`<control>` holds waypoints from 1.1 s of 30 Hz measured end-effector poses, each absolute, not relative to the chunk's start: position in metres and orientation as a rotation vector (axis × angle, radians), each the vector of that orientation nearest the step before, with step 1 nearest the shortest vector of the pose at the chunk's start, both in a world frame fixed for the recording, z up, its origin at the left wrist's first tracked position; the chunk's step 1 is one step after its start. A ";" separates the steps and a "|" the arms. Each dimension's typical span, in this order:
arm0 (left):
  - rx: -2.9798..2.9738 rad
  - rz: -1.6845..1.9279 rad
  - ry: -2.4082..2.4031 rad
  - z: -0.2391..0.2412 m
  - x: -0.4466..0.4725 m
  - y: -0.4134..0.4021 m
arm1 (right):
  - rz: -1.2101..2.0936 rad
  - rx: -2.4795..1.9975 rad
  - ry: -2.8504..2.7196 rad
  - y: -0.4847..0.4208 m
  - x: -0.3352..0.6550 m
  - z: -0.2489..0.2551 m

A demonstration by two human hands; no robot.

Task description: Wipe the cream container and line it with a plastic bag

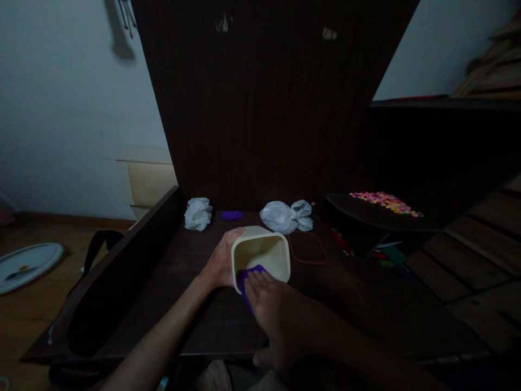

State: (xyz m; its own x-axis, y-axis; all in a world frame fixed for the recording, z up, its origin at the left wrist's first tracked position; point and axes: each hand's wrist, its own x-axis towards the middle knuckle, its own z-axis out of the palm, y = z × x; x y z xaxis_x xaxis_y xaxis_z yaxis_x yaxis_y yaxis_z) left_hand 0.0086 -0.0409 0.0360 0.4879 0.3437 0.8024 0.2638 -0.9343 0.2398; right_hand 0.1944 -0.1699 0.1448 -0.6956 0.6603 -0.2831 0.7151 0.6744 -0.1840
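Note:
A cream plastic container lies tilted on the dark wooden table, its open mouth facing me. My left hand is wrapped round its left side and holds it steady. My right hand presses a purple cloth against the container's near rim, fingers closed over the cloth and reaching into the opening. Most of the cloth is hidden under that hand.
At the back of the table lie a crumpled white bag, a tied white bag, a small purple piece and a red rubber ring. A dark tray with coloured beads stands right. A white plate lies on the floor left.

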 end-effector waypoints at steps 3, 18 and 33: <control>2.599 1.485 0.559 0.034 0.010 -0.044 | -0.452 1.061 2.734 -0.146 0.182 0.134; 2.639 1.418 0.492 0.031 0.009 -0.039 | -0.288 1.361 2.245 -0.096 0.171 0.126; 2.647 1.430 0.532 0.034 0.012 -0.042 | -0.534 1.216 2.713 -0.172 0.198 0.148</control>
State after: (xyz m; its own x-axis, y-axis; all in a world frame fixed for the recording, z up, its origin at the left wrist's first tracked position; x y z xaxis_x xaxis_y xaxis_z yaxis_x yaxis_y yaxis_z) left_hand 0.0116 -0.0415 0.0343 0.5022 0.3413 0.7945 0.2606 -0.9358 0.2373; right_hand 0.1984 -0.1723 0.1484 -0.6699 0.6990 -0.2504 0.7417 0.6148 -0.2681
